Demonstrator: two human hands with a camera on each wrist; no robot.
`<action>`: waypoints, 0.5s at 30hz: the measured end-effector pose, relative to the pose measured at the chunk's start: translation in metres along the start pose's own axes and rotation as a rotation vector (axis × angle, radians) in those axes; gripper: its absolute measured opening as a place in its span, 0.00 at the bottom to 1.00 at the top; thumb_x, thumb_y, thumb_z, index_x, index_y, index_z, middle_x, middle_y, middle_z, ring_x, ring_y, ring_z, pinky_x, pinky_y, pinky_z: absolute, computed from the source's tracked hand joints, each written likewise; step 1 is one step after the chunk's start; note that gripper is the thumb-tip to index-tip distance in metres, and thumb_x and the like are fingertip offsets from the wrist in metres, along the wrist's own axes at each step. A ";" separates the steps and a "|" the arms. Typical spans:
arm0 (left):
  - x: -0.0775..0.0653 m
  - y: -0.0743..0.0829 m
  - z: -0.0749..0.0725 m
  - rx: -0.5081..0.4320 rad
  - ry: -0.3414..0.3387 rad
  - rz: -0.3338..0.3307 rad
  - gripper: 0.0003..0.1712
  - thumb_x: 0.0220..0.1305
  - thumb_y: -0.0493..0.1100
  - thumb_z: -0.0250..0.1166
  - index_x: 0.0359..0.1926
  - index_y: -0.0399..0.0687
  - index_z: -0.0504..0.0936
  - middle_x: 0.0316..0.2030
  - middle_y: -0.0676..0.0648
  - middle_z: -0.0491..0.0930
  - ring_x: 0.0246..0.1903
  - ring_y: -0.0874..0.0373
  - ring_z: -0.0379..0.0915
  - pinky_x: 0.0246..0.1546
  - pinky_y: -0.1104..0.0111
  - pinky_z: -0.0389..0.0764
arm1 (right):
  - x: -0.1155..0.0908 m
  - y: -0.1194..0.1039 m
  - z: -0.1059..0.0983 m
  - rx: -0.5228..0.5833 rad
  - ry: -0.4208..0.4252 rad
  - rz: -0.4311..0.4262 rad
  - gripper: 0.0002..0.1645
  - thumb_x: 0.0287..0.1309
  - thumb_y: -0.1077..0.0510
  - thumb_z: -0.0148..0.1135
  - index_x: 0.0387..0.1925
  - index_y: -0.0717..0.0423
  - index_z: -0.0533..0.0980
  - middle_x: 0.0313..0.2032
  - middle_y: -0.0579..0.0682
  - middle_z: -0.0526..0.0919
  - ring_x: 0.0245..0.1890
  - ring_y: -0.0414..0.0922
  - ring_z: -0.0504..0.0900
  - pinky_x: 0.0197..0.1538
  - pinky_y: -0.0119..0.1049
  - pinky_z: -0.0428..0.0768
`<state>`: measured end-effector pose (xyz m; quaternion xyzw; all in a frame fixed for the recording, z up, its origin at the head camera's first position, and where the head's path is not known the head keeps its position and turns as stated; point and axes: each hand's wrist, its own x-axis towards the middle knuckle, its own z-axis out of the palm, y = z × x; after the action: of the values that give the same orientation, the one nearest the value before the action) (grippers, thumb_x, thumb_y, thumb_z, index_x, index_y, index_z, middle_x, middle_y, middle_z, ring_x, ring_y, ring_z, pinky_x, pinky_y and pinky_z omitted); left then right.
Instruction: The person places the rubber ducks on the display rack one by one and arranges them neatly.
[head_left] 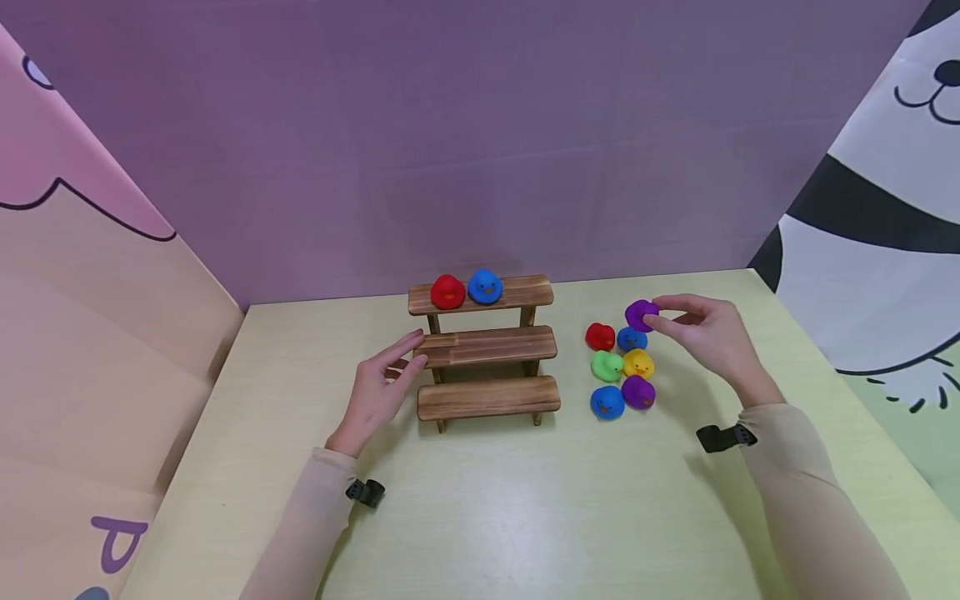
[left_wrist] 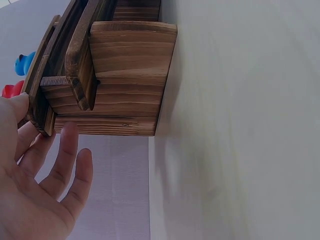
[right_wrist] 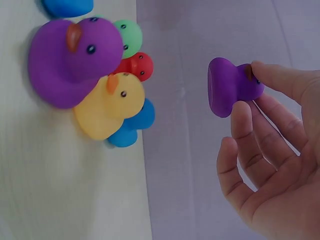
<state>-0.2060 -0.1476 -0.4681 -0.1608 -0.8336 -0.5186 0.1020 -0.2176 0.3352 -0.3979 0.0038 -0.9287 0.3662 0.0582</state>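
Note:
A small three-step wooden stand (head_left: 487, 398) is on the table, with a red rubber duck (head_left: 447, 292) and a blue rubber duck (head_left: 485, 287) side by side on its top step. My left hand (head_left: 377, 392) grips the stand's left end by the middle step, thumb and forefinger at the board's edge, other fingers loosely spread. On the right, my right hand (head_left: 708, 333) pinches a purple rubber duck (right_wrist: 222, 87) between thumb and fingertips. It is held up above the table, just over a blue duck (head_left: 632, 339) at the back of a cluster.
Right of the stand, the cluster also has a red duck (head_left: 600, 337), a green duck (head_left: 607, 366), a yellow duck (head_left: 638, 364), another purple duck (head_left: 638, 392) and a blue duck (head_left: 607, 402) in front. A purple backdrop (head_left: 480, 150) rises behind the table.

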 end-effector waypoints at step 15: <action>0.001 -0.001 0.000 -0.014 0.003 -0.013 0.24 0.78 0.48 0.66 0.70 0.51 0.82 0.72 0.50 0.78 0.47 0.48 0.86 0.50 0.60 0.86 | 0.003 -0.024 0.006 0.008 0.008 -0.053 0.32 0.72 0.39 0.66 0.66 0.54 0.81 0.59 0.61 0.87 0.49 0.49 0.80 0.41 0.28 0.77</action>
<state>-0.2067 -0.1474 -0.4685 -0.1552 -0.8309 -0.5252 0.0987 -0.2199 0.3136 -0.3852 0.0275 -0.9265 0.3684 0.0716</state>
